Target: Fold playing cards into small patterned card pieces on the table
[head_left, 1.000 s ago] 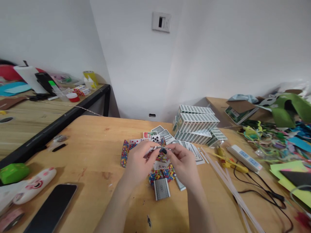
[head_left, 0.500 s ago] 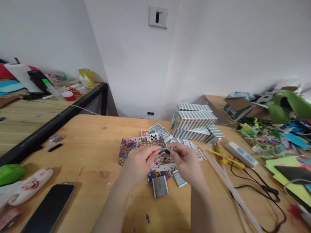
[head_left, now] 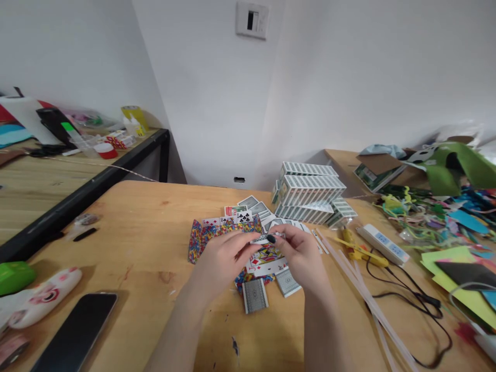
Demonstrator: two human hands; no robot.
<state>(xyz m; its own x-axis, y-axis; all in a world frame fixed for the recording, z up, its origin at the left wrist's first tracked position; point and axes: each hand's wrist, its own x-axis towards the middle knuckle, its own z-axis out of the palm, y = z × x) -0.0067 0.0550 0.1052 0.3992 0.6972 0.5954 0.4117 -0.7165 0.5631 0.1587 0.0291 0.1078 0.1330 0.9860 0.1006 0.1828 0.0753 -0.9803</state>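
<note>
My left hand (head_left: 222,261) and my right hand (head_left: 300,253) meet above the middle of the wooden table (head_left: 155,227). Together they pinch a playing card (head_left: 266,253) by its top edge, its red face side towards me. Under the hands lie folded cards with a bright multicoloured pattern (head_left: 201,235) and loose grey-backed cards (head_left: 254,295). More cards (head_left: 242,214) lie face up just behind. My fingertips hide the card's upper edge.
Stacks of green-backed card decks (head_left: 310,194) stand at the back. Right of my hands lie glue sticks (head_left: 368,299), a yellow glue gun (head_left: 360,250), a power strip (head_left: 382,244) and craft scraps (head_left: 445,217). A phone (head_left: 73,333) and a pink-and-white item (head_left: 42,297) lie at the left.
The card held between both hands has swung down so its face shows more. The hands shifted slightly right and away from me, and the view drifted a little.
</note>
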